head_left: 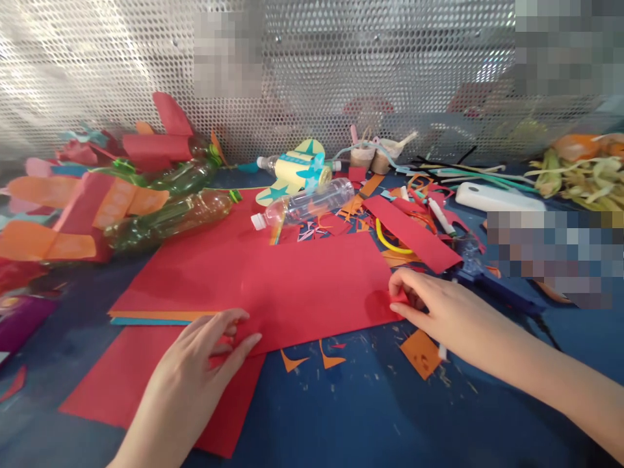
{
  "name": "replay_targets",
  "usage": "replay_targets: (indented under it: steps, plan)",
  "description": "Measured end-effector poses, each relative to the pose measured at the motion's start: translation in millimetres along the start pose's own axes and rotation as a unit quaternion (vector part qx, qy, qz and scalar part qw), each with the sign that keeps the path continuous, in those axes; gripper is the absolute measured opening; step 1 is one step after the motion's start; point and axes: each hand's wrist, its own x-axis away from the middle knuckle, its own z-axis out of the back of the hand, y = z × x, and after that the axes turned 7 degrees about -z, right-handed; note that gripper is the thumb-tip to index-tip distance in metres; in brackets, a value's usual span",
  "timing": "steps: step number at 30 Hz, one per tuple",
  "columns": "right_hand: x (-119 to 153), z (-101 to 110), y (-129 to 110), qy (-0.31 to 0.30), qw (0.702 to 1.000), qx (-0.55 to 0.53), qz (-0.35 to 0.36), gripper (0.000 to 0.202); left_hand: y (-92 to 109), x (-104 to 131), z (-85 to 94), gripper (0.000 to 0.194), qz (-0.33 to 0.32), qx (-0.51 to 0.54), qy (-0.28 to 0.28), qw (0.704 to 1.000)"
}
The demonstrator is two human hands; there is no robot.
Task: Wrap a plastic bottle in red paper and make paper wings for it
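A red paper sheet [312, 286] lies across the middle of the blue table, overlapping a stack of coloured sheets [195, 279] topped with red. My right hand [424, 302] is closed in a pinch at its right end, on a small curled bit of red paper that looks like the sheet's corner. My left hand [205, 364] hovers by the sheet's left end, thumb and forefinger apart and the other fingers bent. Whether its fingertips touch the paper I cannot tell. Under the left wrist lies another red sheet [117, 377].
Green plastic bottles with paper wings [166, 221] stand at left. Behind the sheet are a clear bottle [312, 203] and a star-decorated bottle [297, 172]. Paper scraps, a red strip [412, 234] and a blue glue gun [492, 279] lie at right. A perforated metal panel [312, 65] closes the back.
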Motion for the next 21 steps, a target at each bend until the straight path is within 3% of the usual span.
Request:
replay_targets:
  steps: [13,21]
  plan:
    - [-3,7,-3,-0.024,0.999,-0.034,-0.028,0.017,9,-6,0.7,0.052,-0.110,-0.090,0.031,0.989]
    - [-4,5,2,-0.029,0.999,-0.032,-0.011,0.012,-6,1,-5.5,0.024,-0.105,-0.036,0.016,0.994]
